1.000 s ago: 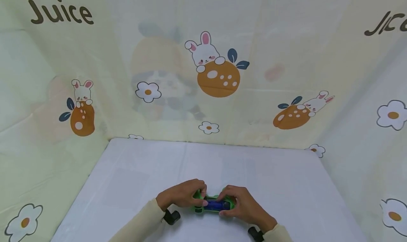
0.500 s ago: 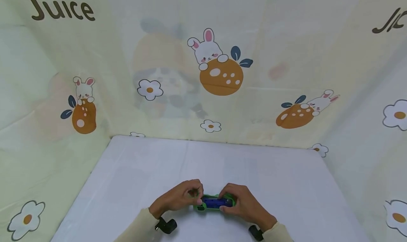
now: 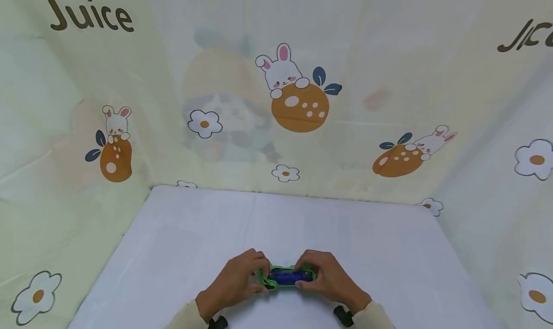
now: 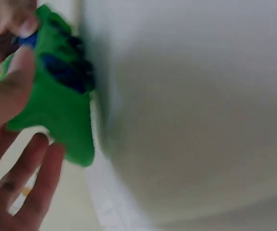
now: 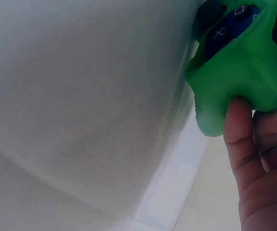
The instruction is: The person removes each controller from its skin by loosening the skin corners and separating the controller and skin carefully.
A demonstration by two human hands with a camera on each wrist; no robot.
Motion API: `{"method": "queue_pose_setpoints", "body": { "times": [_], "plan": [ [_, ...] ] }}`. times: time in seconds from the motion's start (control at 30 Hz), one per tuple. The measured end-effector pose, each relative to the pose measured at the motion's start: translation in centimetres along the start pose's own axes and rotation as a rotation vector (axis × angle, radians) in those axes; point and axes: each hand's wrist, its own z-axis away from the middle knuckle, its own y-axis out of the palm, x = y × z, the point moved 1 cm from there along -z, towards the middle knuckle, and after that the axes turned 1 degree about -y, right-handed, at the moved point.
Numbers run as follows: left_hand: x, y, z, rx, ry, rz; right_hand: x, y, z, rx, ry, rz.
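A blue game controller (image 3: 285, 277) sits in a green silicone cover (image 5: 254, 74) just above the table, its blue back facing up in the head view. My left hand (image 3: 235, 280) pinches the cover at the left end, thumb in front and fingers behind. In the left wrist view the cover (image 4: 63, 120) stretches past the controller's blue edge. My right hand (image 3: 331, 278) grips the right end through the cover. Face buttons with shape symbols show at the cover's opening in the right wrist view, where the controller (image 5: 232, 29) looks dark blue.
The white table (image 3: 276, 233) spreads beyond the hands to a printed curtain (image 3: 233, 146) with rabbits, oranges and flowers. More curtain hangs on both sides. A small black camera (image 3: 343, 315) is strapped at the right wrist.
My left hand let its earlier hold slip leftward, then took the cover's left end again with fingers spread wider. The right hand stays at the right end, nearly still.
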Motion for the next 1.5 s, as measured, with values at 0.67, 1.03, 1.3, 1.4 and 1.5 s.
{"method": "queue_pose_setpoints", "body": {
  "times": [0.67, 1.03, 1.3, 1.4, 1.5],
  "plan": [
    [-0.1, 0.9, 1.2, -0.237, 0.302, -0.422, -0.1, -0.4, -0.5, -0.005, 0.038, -0.019],
    [-0.9, 1.3, 1.3, -0.254, 0.130, -0.238, -0.4, 0.0, -0.8, 0.001, 0.050, -0.071],
    [-1.4, 1.6, 0.6, -0.280, 0.100, -0.248, -0.5, 0.1, -0.8, 0.010, 0.065, -0.070],
    [-1.4, 1.6, 0.4, -0.288, 0.100, -0.256, -0.4, 0.0, -1.0, 0.009, 0.075, -0.075],
    [-1.5, 1.4, 0.2, -0.287, 0.099, -0.276, -0.5, -0.1, -1.1, 0.017, 0.091, -0.083]
  ]
}}
